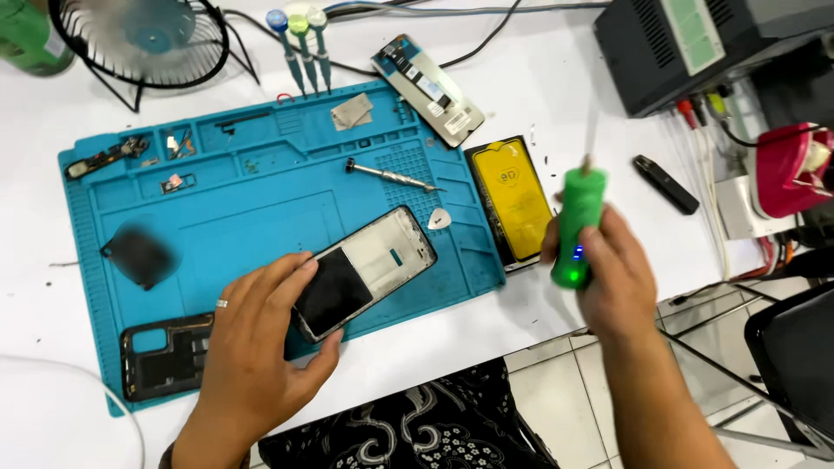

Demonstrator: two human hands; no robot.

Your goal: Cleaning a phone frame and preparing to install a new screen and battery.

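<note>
White worktable (pixel 539 78) carrying a blue repair mat (pixel 261 226), seen from above. On the mat's near edge, the left hand (pixel 252 347) pinches the lower end of an opened phone frame (pixel 365 269) between thumb and fingers. To the right, off the mat, the right hand (pixel 612 278) is wrapped tight around a green, lit handheld tool (pixel 575 227), held upright above the table edge; its tip is blurred, possibly a thin bit. A yellow-faced screen protector (pixel 512 201) lies just beside the mat. A metal screwdriver (pixel 389 175) rests on the mat.
</note>
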